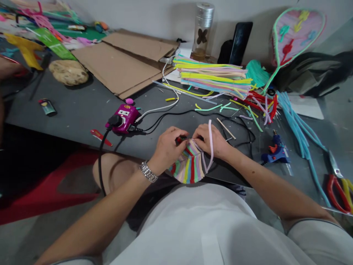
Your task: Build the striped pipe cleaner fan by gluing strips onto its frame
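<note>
Both of my hands hold a striped pipe-cleaner piece (190,167) at the table's front edge. Its bands are red, yellow, green, blue, lilac and peach, and its lower edge is rounded. My left hand (171,147), with a metal watch on the wrist, pinches the upper left rim between thumb and fingers. On the upper right, my right hand (211,140) pinches the rim with its fingers bent in. A lilac pipe cleaner (211,141) stands up from the piece's right side, in front of my right hand. The fingertips partly hide the top rim.
Pipe-cleaner bundles (215,77) lie behind my hands, with cut bits around. A blue glue gun (278,151) and red-handled pliers (338,187) are at right. A purple power socket (122,118) with cables sits left. Cardboard (124,70), a bottle (203,33) and a phone (241,42) stand farther back.
</note>
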{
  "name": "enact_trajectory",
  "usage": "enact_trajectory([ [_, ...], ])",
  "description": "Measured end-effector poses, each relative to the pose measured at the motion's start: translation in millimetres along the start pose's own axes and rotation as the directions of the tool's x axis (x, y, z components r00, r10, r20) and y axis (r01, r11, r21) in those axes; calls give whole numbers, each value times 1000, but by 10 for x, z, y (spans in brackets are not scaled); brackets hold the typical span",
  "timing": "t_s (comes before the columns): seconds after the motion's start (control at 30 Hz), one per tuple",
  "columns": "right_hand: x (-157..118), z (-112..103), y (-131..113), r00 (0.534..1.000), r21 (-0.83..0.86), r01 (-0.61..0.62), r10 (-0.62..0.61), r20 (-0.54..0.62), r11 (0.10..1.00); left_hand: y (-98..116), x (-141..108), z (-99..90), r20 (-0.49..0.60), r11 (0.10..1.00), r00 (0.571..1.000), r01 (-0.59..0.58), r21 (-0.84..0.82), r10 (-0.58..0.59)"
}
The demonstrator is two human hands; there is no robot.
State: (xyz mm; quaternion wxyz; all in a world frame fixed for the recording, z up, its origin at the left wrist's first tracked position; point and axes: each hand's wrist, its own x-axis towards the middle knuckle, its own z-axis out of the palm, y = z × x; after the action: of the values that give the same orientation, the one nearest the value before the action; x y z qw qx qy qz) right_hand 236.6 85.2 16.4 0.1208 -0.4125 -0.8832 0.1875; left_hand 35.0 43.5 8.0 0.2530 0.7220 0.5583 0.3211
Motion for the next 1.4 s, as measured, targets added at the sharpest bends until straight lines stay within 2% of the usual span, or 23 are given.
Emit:
enact_trajectory([
  [0.13, -27, 29, 12, 999, 52, 5, -3, -42, 999, 34, 81, -46, 114, 999, 993, 38, 15, -39],
  [0.23, -37, 29, -5, 996, 46, 17, -13, -86, 999, 71, 130, -100, 134, 996, 988, 83, -33, -78],
  [0.33, -51, 11, -27, 991, 28, 61, -57, -122, 998, 109, 157, -167, 177, 982, 979, 129, -140, -103],
  [0.43, -62, 11, -35, 981, 5, 107, -105, -161, 994, 131, 173, -205, 303, 933, 944, 223, -284, -133],
  [0.53, -56, 14, -20, 972, -26, 128, -130, -194, 991, 125, 190, -192, 355, 876, 918, 313, -367, -180],
  [0.63, -61, -78, 8, 943, -44, 161, -167, -288, 986, 113, 218, -214, 322, 861, 920, 341, -378, -223],
  [0.73, -145, -283, 39, 846, -49, 141, -146, -513, 989, 120, 250, -389, 259, 842, 918, 384, -380, -301],
  [0.8, -251, -403, 75, 765, -5, 83, -67, -641, 997, 128, 268, -582, 165, 801, 906, 421, -426, -389],
  [0.83, -310, -434, 101, 744, 25, 54, -24, -668, 998, 127, 274, -684, 90, 779, 899, 419, -467, -430],
  [0.87, -366, -437, 132, 743, 51, 33, 10, -670, 998, 121, 277, -782, 13, 763, 889, 401, -507, -458],
  [0.9, -413, -412, 164, 765, 66, 18, 29, -643, 998, 110, 279, -868, -46, 750, 876, 382, -540, -479],
  [0.93, -446, -360, 191, 809, 65, 10, 30, -588, 998, 94, 279, -941, -99, 742, 864, 359, -567, -494],
  [1.03, -447, -94, 177, 949, -14, 22, -26, -313, 1000, 32, 270, -1076, -202, 733, 840, 292, -614, -503],
  [1.07, -421, 10, 121, 975, -53, 23, -34, -220, 998, 15, 266, -1098, -230, 734, 834, 271, -622, -502],
  [1.13, -358, 203, -77, 998, -129, 8, -17, -68, 992, -1, 257, -1124, -275, 739, 821, 241, -629, -501],
  [1.2, -320, 347, -353, 999, -170, 12, -6, 40, 985, 9, 247, -1138, -292, 743, 813, 235, -626, -503],
  [1.27, -321, 420, -624, 980, -137, 150, -129, 150, 979, 34, 240, -1149, -286, 744, 817, 238, -625, -501],
  [1.33, -342, 423, -795, 903, -43, 381, -362, 231, 923, 53, 235, -1161, -297, 739, 813, 222, -636, -501],
  [1.37, -350, 402, -822, 865, -5, 453, -438, 243, 891, 53, 234, -1168, -314, 735, 806, 205, -647, -501],
  [1.4, -352, 372, -809, 851, 9, 481, -470, 234, 877, 47, 232, -1176, -334, 733, 798, 186, -655, -501],
])
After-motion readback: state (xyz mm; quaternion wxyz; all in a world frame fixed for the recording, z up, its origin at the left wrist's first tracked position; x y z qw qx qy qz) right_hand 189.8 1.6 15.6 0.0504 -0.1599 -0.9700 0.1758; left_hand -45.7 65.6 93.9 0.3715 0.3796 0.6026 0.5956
